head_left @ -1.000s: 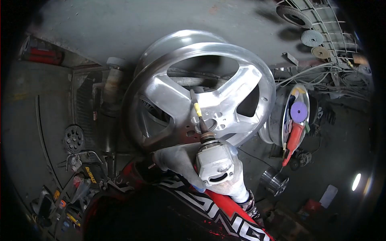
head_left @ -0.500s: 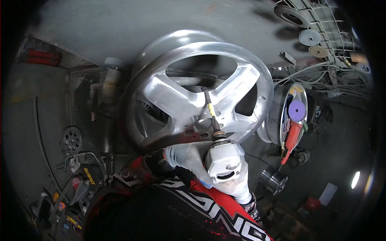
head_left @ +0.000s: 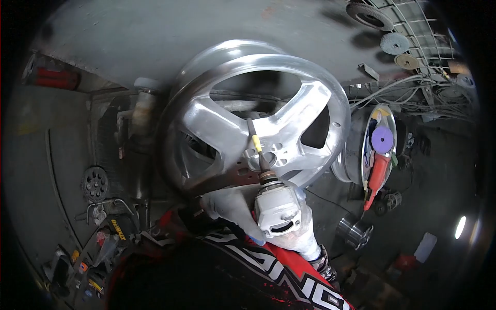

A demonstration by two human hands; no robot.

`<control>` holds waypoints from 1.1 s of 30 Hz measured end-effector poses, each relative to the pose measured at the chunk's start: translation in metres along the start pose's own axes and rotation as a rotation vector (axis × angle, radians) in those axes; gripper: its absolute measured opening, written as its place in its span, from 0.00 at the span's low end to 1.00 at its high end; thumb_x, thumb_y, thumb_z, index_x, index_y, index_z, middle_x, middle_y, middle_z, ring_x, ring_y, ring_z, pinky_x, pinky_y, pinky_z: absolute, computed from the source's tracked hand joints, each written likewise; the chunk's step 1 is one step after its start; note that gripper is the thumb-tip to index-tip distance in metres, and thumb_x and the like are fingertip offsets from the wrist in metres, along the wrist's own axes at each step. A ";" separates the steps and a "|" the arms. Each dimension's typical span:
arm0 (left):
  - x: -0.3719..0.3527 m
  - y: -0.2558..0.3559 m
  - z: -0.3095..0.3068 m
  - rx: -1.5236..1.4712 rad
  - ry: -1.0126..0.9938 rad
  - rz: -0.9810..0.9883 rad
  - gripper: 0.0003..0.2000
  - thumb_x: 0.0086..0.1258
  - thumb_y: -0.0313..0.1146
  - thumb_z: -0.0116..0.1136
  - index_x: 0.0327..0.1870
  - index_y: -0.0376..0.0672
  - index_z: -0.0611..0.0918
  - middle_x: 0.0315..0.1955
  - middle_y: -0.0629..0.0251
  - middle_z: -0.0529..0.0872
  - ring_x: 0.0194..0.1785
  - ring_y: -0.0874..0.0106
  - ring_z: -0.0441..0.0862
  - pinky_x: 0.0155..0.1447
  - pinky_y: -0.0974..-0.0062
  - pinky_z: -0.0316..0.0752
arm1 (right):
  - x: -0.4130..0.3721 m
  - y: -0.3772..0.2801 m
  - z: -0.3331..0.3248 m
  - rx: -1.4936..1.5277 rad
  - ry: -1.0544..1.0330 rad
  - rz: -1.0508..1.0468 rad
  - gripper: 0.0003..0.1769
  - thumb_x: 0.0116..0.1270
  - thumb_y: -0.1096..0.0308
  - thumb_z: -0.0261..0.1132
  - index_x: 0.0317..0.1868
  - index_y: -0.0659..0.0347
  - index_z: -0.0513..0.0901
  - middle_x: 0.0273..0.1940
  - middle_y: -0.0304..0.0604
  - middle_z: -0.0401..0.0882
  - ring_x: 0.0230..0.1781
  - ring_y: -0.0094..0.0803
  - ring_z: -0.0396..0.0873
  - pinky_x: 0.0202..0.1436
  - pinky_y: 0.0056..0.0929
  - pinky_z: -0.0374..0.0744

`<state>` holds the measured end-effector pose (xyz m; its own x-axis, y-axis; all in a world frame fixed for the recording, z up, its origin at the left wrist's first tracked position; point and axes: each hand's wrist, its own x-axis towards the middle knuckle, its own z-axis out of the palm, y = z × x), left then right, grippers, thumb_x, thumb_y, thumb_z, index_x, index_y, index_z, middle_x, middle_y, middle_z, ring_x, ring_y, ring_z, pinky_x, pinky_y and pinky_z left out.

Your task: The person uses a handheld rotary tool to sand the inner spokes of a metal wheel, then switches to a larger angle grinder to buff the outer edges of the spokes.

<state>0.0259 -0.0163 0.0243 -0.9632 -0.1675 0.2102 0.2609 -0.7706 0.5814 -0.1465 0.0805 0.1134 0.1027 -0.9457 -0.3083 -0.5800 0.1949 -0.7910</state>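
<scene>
A polished alloy wheel rim (head_left: 305,111) with broad spokes stands tilted in front of me. Both gloved hands are closed around a power grinder (head_left: 279,206) with a pale grey body and a long thin shaft (head_left: 257,143) with a yellow band. The shaft's dark tip lies against the inner part of the rim, between the two upper spokes. My left hand (head_left: 233,206) grips the grinder's left side near its front. Wrapped round the right side and underside is my right hand (head_left: 305,237), its fingers partly hidden by the body.
On the right, a second wheel rim (head_left: 347,165) holds a red polisher (head_left: 378,173) with a purple pad (head_left: 382,139). Cables (head_left: 403,90) and buffing discs (head_left: 394,43) hang on a wire rack. Several tools, one a yellow DeWalt item (head_left: 118,229), lie at lower left.
The grinder and both hands have shifted left, and its shaft tip has moved from the right upper spoke's base toward the left one. The grip stays the same.
</scene>
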 end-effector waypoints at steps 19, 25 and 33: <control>-0.013 0.019 0.017 -0.190 0.130 -0.277 0.38 0.49 0.19 0.78 0.66 0.40 0.74 0.56 0.64 0.83 0.61 0.73 0.77 0.67 0.68 0.72 | -0.003 0.001 0.010 0.004 -0.013 -0.068 0.47 0.49 0.61 0.82 0.67 0.65 0.68 0.59 0.55 0.79 0.53 0.47 0.85 0.55 0.39 0.83; 0.006 -0.002 0.006 -0.092 -0.055 -0.093 0.40 0.49 0.20 0.79 0.68 0.40 0.73 0.56 0.64 0.83 0.61 0.73 0.77 0.67 0.69 0.72 | -0.018 0.007 0.008 -0.074 0.045 -0.021 0.49 0.49 0.62 0.83 0.68 0.65 0.67 0.58 0.55 0.79 0.52 0.48 0.85 0.54 0.40 0.84; -0.010 0.018 0.018 -0.066 0.040 -0.371 0.42 0.47 0.19 0.79 0.68 0.39 0.72 0.55 0.64 0.83 0.59 0.72 0.78 0.65 0.69 0.73 | -0.015 0.006 0.019 -0.027 0.053 -0.100 0.49 0.50 0.60 0.82 0.68 0.65 0.66 0.58 0.55 0.80 0.53 0.49 0.85 0.54 0.40 0.84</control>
<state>0.0415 -0.0172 0.0463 -0.9935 0.1074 -0.0371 -0.1097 -0.8210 0.5603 -0.1362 0.1008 0.1034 0.1191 -0.9726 -0.1998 -0.5910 0.0923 -0.8014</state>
